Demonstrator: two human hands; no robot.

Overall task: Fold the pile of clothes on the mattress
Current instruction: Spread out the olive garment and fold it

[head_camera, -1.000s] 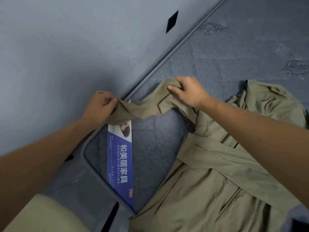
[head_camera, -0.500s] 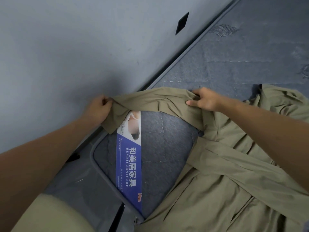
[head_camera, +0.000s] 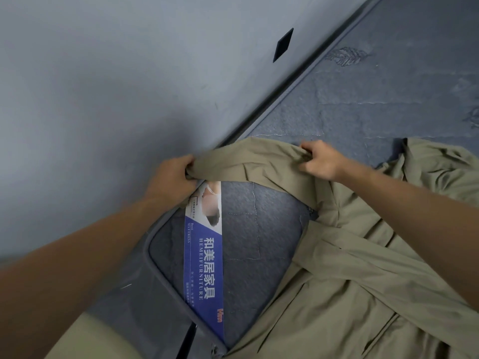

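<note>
— Left hand (head_camera: 172, 177) and right hand (head_camera: 320, 161): what do they hold?
— Both pinch one stretched sleeve of the khaki coat (head_camera: 350, 281), mid-frame.
— Where's the coat?
— Lower right, on the gray mattress (head_camera: 259, 229).

garment (head_camera: 357, 275): plain khaki-olive, no print
mattress (head_camera: 261, 229): dark blue-grey, quilted with pale stitch lines and a stitched leaf motif (head_camera: 346, 56)
label (head_camera: 204, 255): royal blue with white characters, a small orange-red logo (bottom end), white photo panel at top
wall (head_camera: 103, 86): flat pale grey-blue, with one black diamond mark (head_camera: 283, 44)
</note>
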